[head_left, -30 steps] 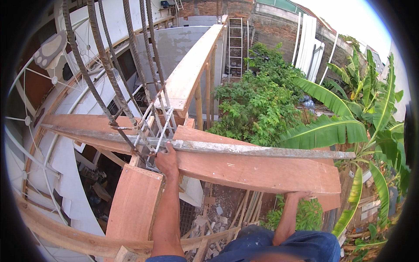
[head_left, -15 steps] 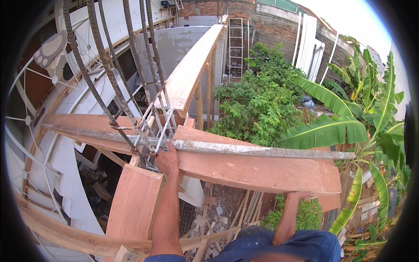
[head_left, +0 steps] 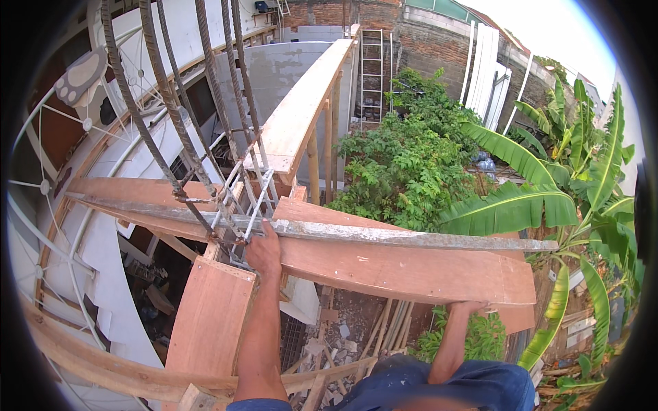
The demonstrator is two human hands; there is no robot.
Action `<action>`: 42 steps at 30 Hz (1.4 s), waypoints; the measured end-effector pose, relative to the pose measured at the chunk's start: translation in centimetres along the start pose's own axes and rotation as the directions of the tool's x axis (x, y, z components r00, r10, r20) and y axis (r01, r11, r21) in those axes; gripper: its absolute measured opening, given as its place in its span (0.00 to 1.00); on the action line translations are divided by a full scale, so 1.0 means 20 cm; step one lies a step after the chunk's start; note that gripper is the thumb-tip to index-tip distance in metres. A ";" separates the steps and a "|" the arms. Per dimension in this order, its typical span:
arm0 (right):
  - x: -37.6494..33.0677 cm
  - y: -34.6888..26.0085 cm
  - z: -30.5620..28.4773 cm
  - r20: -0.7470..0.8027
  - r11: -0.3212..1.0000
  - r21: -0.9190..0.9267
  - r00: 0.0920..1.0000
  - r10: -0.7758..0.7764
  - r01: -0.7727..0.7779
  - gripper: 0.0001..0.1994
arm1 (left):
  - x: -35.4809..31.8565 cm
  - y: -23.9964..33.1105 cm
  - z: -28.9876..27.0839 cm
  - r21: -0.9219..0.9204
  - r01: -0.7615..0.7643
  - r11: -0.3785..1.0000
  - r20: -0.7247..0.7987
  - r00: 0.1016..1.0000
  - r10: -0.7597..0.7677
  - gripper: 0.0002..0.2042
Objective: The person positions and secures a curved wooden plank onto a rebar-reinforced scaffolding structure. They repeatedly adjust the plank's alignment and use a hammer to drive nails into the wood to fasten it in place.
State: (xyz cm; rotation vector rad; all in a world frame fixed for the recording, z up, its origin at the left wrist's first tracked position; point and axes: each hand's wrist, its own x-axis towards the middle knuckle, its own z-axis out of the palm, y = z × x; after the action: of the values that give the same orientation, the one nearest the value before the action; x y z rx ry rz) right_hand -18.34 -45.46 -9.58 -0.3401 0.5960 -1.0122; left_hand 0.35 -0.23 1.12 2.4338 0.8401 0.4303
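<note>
A long, straight grey bar (head_left: 411, 237), worn and whitish, lies across reddish plywood boards and passes through the column of steel rebar (head_left: 205, 89). My left hand (head_left: 264, 252) is closed at this bar beside the rebar, a finger up on its face; part of the grip is hidden. Its side touches the left end of the near plywood board (head_left: 384, 270). Farther right, my right hand (head_left: 467, 307) grips that board's lower edge, with some fingers hidden by the wood. Another plywood piece (head_left: 209, 312) lies left of my left forearm.
A long plank form (head_left: 301, 109) on wooden posts runs away from the column. Leafy bushes (head_left: 404, 151) and a banana plant (head_left: 514, 209) stand at right. A curved timber (head_left: 137, 370) crosses in front of me; rubble (head_left: 339, 339) lies far below. A ladder (head_left: 371, 75) leans behind.
</note>
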 end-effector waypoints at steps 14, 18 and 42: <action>0.08 0.02 -0.09 -0.027 1.000 -0.004 1.000 0.013 -0.014 0.43 | 0.00 -0.02 0.01 0.015 -0.119 0.993 0.007 0.993 0.119 0.39; 0.07 0.01 -0.08 -0.012 1.000 0.008 1.000 0.025 -0.024 0.43 | -0.01 -0.02 0.00 0.008 -0.118 0.993 -0.019 0.993 0.118 0.38; 0.01 0.00 -0.02 0.015 0.998 0.015 0.998 0.058 -0.058 0.40 | 0.01 -0.01 -0.02 0.032 -0.091 0.995 0.105 0.991 0.088 0.41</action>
State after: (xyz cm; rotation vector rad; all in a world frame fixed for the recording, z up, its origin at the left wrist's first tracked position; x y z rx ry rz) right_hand -18.58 -45.57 -9.95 -0.3146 0.5819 -0.9571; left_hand 0.29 0.13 1.37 2.5117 0.7032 0.3209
